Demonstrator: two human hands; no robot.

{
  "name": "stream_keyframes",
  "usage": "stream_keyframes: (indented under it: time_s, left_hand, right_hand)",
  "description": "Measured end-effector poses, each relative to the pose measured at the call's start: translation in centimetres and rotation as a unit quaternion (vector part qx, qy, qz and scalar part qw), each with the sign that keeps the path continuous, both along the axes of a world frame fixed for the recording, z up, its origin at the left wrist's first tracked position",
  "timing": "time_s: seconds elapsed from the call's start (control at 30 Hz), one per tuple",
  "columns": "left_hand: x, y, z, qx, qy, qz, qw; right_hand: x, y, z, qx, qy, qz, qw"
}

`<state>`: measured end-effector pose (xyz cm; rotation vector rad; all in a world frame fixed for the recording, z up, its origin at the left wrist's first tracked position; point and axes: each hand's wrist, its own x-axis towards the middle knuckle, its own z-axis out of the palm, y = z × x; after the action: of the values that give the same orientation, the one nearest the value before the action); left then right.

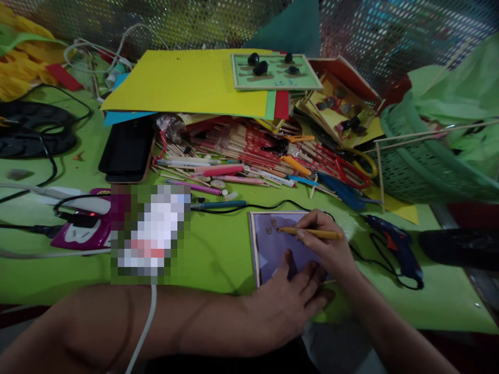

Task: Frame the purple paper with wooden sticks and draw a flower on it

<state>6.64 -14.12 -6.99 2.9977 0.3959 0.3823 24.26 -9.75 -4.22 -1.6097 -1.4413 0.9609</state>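
A purple card framed with thin pale sticks (268, 259) lies on the green tabletop at the front edge. My right hand (325, 241) grips a yellow-orange pen (317, 233), its tip touching the card near the upper left. Small brownish outlined marks (271, 226) show on the card just left of the tip. My left hand (290, 296) rests flat on the card's lower part, fingers spread and pointing right. The left hand and the right forearm hide the card's lower right corner.
A blue glue gun (397, 249) with its cord lies to the right. Behind are loose sticks and pens (230, 169), scissors (351, 171), a yellow sheet (187, 78) and a green basket (413, 156). A purple power strip (78, 236) and black phone (127, 148) lie left.
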Motion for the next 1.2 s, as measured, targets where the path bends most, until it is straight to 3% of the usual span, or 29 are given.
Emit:
stream_keyframes:
  time_s: [0.77,1.2]
  left_hand:
    - [-0.08,0.12,0.36,-0.004,0.007,-0.004,1.000]
    - [-0.15,0.35,0.62,-0.006,0.016,-0.008,1.000]
  right_hand:
    - [-0.67,0.38,0.76,-0.002,0.001,-0.030,1.000]
    - [0.04,0.01,-0.07,-0.004,-0.012,-0.015,1.000]
